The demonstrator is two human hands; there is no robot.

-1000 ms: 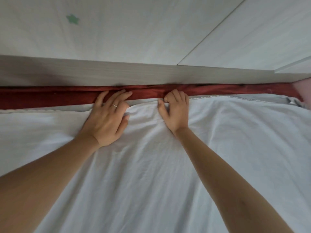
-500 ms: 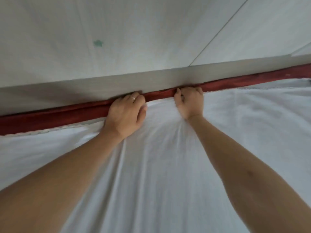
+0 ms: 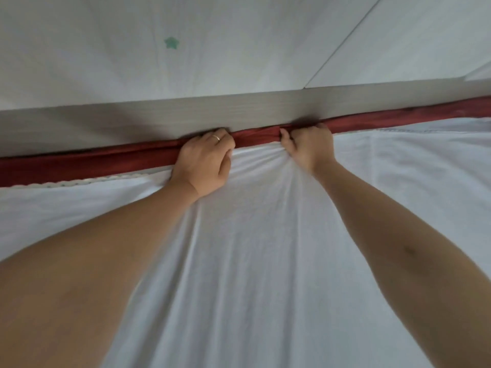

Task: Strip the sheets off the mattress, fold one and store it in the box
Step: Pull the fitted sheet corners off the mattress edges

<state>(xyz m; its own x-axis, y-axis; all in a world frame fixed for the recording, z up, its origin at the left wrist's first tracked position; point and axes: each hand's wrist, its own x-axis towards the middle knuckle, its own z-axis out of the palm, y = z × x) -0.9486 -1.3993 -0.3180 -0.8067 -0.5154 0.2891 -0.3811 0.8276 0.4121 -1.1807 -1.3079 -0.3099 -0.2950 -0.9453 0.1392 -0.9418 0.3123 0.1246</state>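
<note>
Fingertips of left hand and right hand are hidden between red fabric strip and bed rail; white sheet cut off at lower edge

Single head-worn wide view, tilted forward and down, close above the sheet, facing the wall.

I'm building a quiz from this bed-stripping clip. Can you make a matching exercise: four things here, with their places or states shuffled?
Things:
1 white sheet
2 red fabric
3 ring
4 star sticker

Places or states:
A on the wall above
B on a finger of the left hand
C gathered in folds at the right hand
D a strip along the grey board

Pairs: 1-C, 2-D, 3-B, 4-A
</note>
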